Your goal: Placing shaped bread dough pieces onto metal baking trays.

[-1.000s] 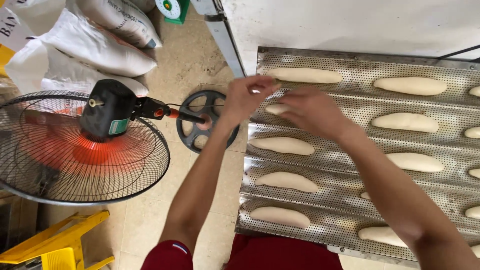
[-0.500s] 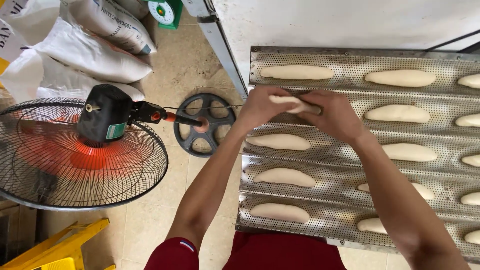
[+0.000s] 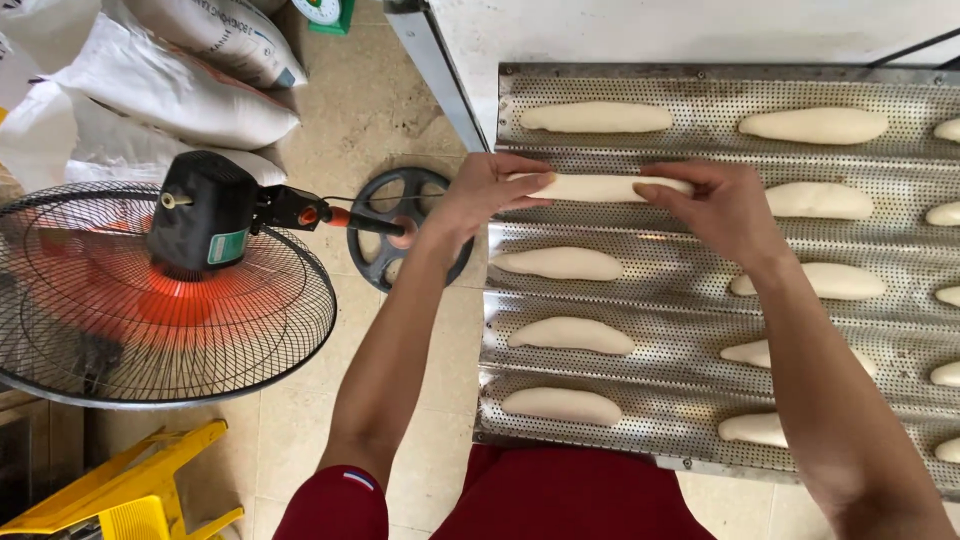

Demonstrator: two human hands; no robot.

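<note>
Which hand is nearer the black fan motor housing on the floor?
Left. The left hand grips the dough piece's left end, closer to the black fan motor housing; the right hand holds the far end.

One perforated metal baking tray (image 3: 700, 80) carries thirteen pale dough pieces that show at least in part: one long piece (image 3: 600, 187) held across a groove, four more in the left column (image 3: 560, 263), four in the middle column (image 3: 812, 125) and four cut off at the right edge (image 3: 945, 213). Two hands are over it, the left hand (image 3: 485, 190) and the right hand (image 3: 720, 205). On the floor are one standing fan (image 3: 160, 290), three white sacks (image 3: 170, 95), one yellow stool (image 3: 130, 490) and one green scale (image 3: 325, 12).
</note>
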